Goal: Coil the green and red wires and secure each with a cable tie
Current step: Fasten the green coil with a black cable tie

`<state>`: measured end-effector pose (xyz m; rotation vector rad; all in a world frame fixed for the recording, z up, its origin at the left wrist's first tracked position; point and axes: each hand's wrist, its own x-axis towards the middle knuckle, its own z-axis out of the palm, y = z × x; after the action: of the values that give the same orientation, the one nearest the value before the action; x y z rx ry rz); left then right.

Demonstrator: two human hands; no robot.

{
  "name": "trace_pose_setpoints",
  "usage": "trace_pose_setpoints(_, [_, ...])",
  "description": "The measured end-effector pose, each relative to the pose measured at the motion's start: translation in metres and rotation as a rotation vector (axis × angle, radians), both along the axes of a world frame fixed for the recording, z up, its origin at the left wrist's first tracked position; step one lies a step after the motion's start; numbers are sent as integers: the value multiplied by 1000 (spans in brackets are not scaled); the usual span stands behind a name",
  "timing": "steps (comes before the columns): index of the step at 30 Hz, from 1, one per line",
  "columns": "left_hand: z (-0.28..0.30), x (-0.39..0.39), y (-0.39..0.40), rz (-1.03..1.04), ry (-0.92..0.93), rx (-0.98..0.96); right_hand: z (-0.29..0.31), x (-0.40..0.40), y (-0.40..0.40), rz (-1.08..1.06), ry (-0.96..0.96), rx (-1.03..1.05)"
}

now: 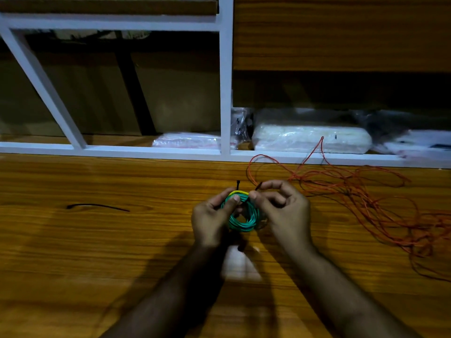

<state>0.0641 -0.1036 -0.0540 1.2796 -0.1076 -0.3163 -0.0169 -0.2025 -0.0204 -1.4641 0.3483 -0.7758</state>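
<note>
The green wire is wound into a small round coil, held just above the wooden table between both hands. My left hand grips the coil's left side, thumb on top. My right hand pinches one end of a black cable tie that passes around the top of the coil; the tie's other end sticks up behind the coil. The red wire lies loose and tangled on the table to the right. A second black cable tie lies flat on the table to the left.
The wooden table ends at a white shelf frame along the back. Plastic-wrapped packets sit in the shelf openings behind the red wire. A wooden panel closes the upper right.
</note>
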Motion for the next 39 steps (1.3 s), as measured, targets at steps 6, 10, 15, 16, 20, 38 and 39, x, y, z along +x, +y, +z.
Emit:
trace_pose_setpoints(6, [-2,-12,-11,-8,-65,48,0,11,-10,-96,83,174])
trace_pose_setpoints(10, [-4,-17,-12,15,-122,58,1,9,-14,-80,122,243])
trace_pose_setpoints(15, [-2,-20,-12,32,-149,79,4,6,-19,-46,168,166])
trace_pose_setpoints(16, [-3,-20,-11,30,-157,84,6,6,-19,-36,166,153])
trace_pose_setpoints(20, [-4,-21,-9,21,-220,117,9,5,-19,7,189,67])
trace_pose_setpoints(38, [-2,-24,-8,16,-228,126,10,6,-21,19,190,96])
trace_pose_setpoints(39, [-1,-25,-8,17,-225,124,10,6,-22,16,196,89])
